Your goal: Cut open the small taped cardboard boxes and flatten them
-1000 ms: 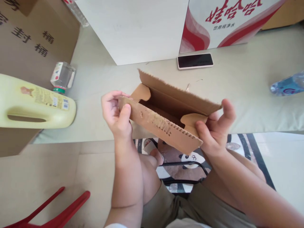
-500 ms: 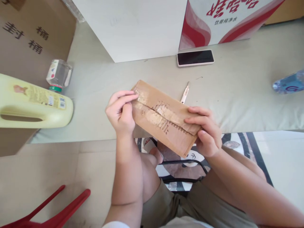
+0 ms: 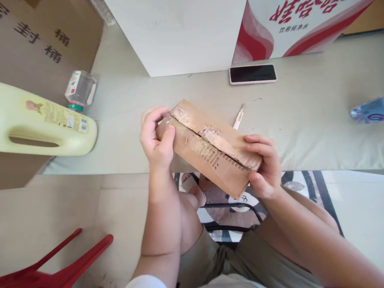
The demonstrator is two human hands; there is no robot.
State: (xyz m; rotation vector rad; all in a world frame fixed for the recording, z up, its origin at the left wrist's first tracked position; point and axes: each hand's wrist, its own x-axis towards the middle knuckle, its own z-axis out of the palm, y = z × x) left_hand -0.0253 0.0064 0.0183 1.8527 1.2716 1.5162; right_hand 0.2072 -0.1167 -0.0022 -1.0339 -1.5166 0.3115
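I hold a small brown cardboard box in both hands above the edge of a pale mat. Its two top flaps are folded down and meet along a torn, taped seam. My left hand grips the box's left end, thumb on the near side and fingers curled over the top. My right hand clamps the right end, fingers lying on the top flap and thumb underneath. A small knife lies on the mat just behind the box.
A phone lies face up further back. A yellow jug lies on its side at left beside a clear bottle. Cardboard cartons, a white box and a red-and-white carton stand behind. Another bottle lies right.
A second ago the box stood open with its flaps up. Both flaps have been folded down and shut, and my hands now press on the closed top.
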